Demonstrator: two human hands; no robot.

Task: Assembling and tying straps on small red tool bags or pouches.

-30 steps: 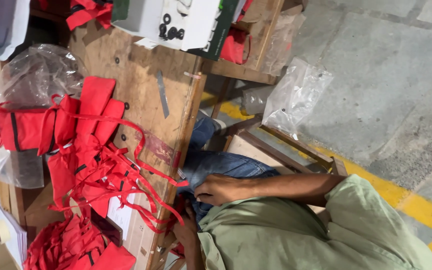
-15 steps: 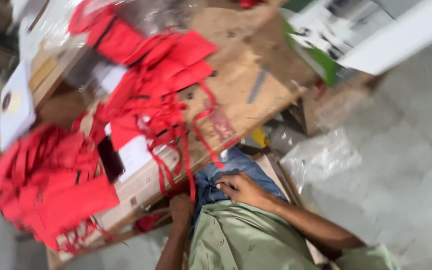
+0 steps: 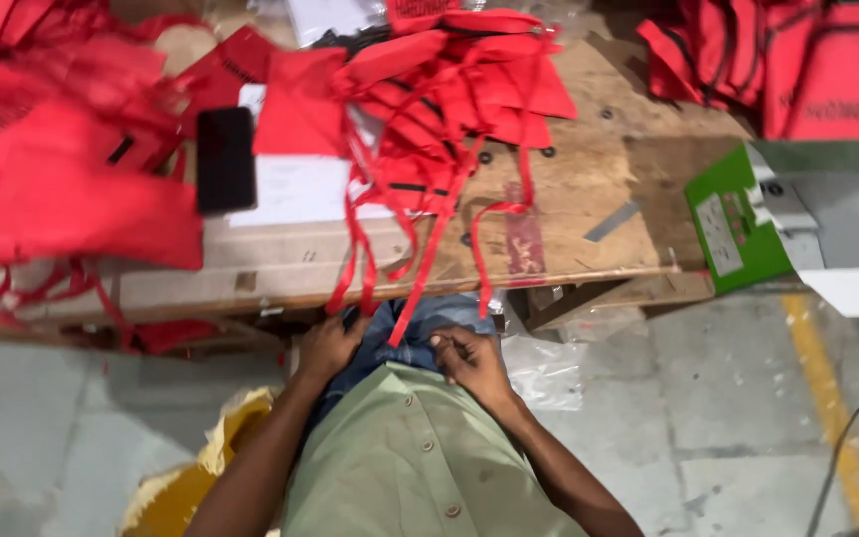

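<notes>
Both hands rest in my lap below the edge of a wooden table (image 3: 589,189). My left hand (image 3: 328,345) lies curled on my blue jeans (image 3: 420,323) beside hanging red straps. My right hand (image 3: 471,362) is curled at my waist, its fingers near a dangling red strap (image 3: 408,308); whether it grips the strap is unclear. A heap of red fabric bags (image 3: 429,80) with long ties lies on the table above my hands. I wear a light green shirt (image 3: 410,457).
A black phone (image 3: 225,159) lies on white paper on the table. More red bags (image 3: 62,169) pile up at left and at the top right (image 3: 797,70). A green and white box (image 3: 787,214) sits at right. Clear plastic (image 3: 549,368) and yellow material (image 3: 201,467) lie on the concrete floor.
The view has swung round, so the table now runs across the top. My hands have come together in my lap under the table edge.
</notes>
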